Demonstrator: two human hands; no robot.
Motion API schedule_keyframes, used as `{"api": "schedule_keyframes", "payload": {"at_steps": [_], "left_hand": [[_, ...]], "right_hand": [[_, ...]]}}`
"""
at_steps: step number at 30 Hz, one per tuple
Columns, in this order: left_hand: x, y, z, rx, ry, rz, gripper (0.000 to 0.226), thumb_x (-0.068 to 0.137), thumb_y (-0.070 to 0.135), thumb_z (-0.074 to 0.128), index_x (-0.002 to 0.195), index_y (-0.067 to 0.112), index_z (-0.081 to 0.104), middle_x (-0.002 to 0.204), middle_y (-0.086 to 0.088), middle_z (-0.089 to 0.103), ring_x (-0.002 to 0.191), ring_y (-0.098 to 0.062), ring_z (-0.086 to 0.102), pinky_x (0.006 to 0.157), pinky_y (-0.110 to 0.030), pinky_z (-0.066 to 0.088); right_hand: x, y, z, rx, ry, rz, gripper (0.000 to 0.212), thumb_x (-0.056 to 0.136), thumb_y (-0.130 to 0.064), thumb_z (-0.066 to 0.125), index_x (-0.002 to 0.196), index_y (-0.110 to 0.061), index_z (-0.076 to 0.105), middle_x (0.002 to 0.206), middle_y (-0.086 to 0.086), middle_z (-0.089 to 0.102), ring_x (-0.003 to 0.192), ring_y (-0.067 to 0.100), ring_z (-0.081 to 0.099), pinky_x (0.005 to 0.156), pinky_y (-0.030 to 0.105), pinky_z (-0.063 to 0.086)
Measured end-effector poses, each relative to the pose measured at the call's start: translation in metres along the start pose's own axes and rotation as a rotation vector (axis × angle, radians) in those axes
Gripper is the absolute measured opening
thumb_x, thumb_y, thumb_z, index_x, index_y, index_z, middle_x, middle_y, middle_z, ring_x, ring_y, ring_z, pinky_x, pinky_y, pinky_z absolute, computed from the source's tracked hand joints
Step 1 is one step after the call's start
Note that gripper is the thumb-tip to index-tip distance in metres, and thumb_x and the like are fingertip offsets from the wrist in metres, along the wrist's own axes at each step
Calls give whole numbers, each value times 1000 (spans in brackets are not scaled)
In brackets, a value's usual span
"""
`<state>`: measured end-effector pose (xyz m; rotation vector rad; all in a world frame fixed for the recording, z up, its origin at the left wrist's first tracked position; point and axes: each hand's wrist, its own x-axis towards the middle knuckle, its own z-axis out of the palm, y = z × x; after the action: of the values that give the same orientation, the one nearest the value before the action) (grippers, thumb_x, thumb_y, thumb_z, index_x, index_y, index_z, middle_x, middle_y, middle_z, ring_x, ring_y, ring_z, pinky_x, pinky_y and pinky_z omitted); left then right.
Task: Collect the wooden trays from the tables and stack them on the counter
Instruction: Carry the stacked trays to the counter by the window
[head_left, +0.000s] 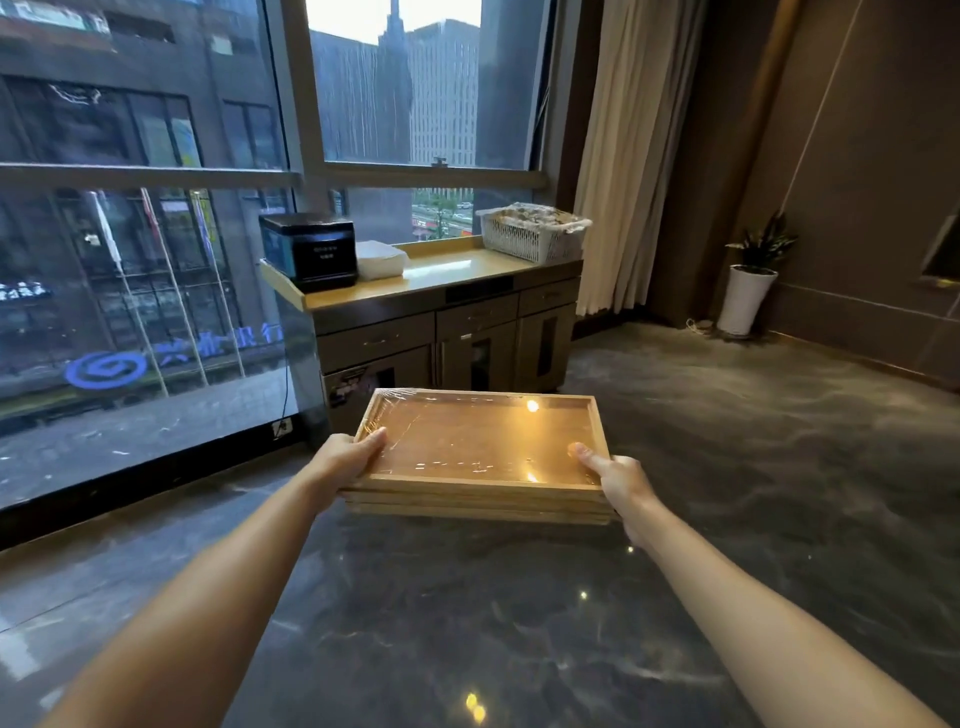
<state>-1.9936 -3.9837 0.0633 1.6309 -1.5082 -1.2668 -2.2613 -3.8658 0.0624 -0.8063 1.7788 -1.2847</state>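
I carry a stack of wooden trays (480, 441) in front of me, above the dark marble floor. The top tray is wrapped in clear film that catches the ceiling light. My left hand (348, 460) grips the stack's left edge, thumb on the top rim. On the right edge my right hand (615, 480) holds the stack the same way. The counter (452, 273), a wooden-topped cabinet under the window, stands a short way ahead of the trays.
On the counter sit a black box appliance (311, 249) at the left, a white folded stack (379, 260) beside it and a white basket (532, 231) at the right. Cream curtains (623, 156) hang to the right. A potted plant (748, 283) stands by the wall.
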Motion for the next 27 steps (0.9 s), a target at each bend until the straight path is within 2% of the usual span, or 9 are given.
{"api": "schedule_keyframes", "payload": {"at_steps": [1,4,6,11,13,17,19,22,27], "left_hand": [[29,8,8,-5,-1,4,36,92,38,51,76,7,59,69,-5,58,59,-14,52,55,-24,39],[115,44,28,-5,-1,21,36,92,39,50,73,10,58,75,-6,59,62,-14,53,58,-23,40],[168,73,37,-20,-4,29,36,92,39,50,72,11,58,75,-5,60,64,-14,54,59,-23,41],[285,138,63,-51,-4,30,37,92,40,50,77,9,63,91,-13,64,86,-24,59,79,-33,43],[327,155,79,-43,16,34,36,93,39,49,75,10,62,92,-13,63,86,-24,58,79,-32,42],[412,179,112,-35,31,5,43,94,38,46,104,1,64,95,-12,62,79,-19,57,70,-29,44],[456,191,130,-39,39,-11,47,95,38,44,111,-2,63,97,-12,62,84,-20,58,74,-29,43],[526,219,154,-32,69,-13,48,95,38,43,115,-2,61,96,-10,62,78,-15,57,80,-30,40],[643,284,177,-17,161,-12,51,94,40,45,114,-3,63,83,-5,62,75,-16,56,70,-28,42]], "right_hand": [[31,-4,1,0,1,1,46,90,-36,52,117,1,55,80,-1,56,76,15,53,64,27,40],[123,-30,3,-23,-5,9,48,91,-38,50,120,1,53,81,-2,54,91,21,51,76,32,38],[182,-55,4,-42,-7,-8,48,92,-38,49,121,0,53,83,-1,54,91,20,51,79,33,37],[315,-108,3,-64,-12,-53,48,92,-38,49,120,0,54,101,7,58,97,23,52,81,33,38],[366,-118,3,-70,-22,-52,48,92,-38,48,121,0,53,104,8,57,99,23,52,82,33,38],[473,-126,7,-61,-58,-39,48,92,-37,48,123,0,53,107,8,56,102,24,51,84,34,39],[530,-131,8,-55,-74,-40,48,92,-37,48,123,-1,53,107,7,55,102,24,50,85,34,39],[620,-143,10,-48,-114,-45,49,92,-37,48,122,1,53,104,7,56,101,24,50,85,33,39],[767,-193,15,-53,-179,-79,49,92,-38,48,120,1,55,88,1,57,83,16,52,81,32,35]]}}
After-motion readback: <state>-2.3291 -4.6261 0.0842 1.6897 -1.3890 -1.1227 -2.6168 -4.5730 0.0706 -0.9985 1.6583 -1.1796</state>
